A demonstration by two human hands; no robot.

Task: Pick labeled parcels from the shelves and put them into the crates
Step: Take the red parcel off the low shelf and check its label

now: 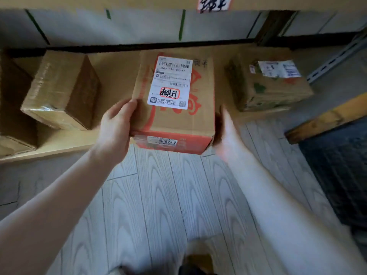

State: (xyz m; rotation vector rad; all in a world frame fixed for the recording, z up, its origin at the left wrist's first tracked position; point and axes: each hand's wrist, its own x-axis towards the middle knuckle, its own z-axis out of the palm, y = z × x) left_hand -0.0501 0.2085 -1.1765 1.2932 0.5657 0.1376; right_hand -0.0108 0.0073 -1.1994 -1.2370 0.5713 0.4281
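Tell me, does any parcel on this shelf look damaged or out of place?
Nothing is crushed. The label on the right box looks wrinkled and ragged, and the taped left box sits turned at an angle on the shelf. The middle parcel overhangs the shelf, but the left hand and right hand hold it.

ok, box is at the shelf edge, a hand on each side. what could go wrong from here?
1. Slip: the left hand and right hand hold the box by its sides, with no support visible under it. The right hand looks flat against it, so the grip may be weak and the box could drop to the floor.
2. Knock: the neighbour box sits close to the right hand and could get bumped on the way out.
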